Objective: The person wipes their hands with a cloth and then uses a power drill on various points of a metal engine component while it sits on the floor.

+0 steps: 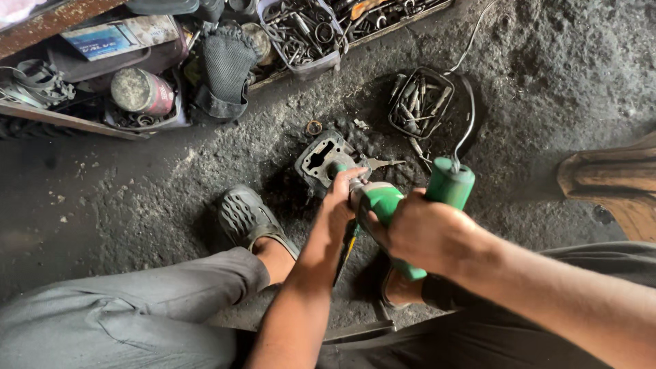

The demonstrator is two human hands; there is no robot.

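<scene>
Head view: a green power tool (383, 205) is gripped by the closed right hand (427, 232), its nose steadied by the closed left hand (339, 205) against a metal engine part (321, 157) on the floor (137, 184). Slippage might be caused by the unclamped part, judging by its loose seat.

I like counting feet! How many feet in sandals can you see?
2. One sandalled foot rests on the dark floor left of the hands. The other foot is mostly hidden below the green power tool, so little of it shows.

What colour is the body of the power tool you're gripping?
Green, with a silver nose; the power tool shows best in the head view, held by both hands.
</scene>
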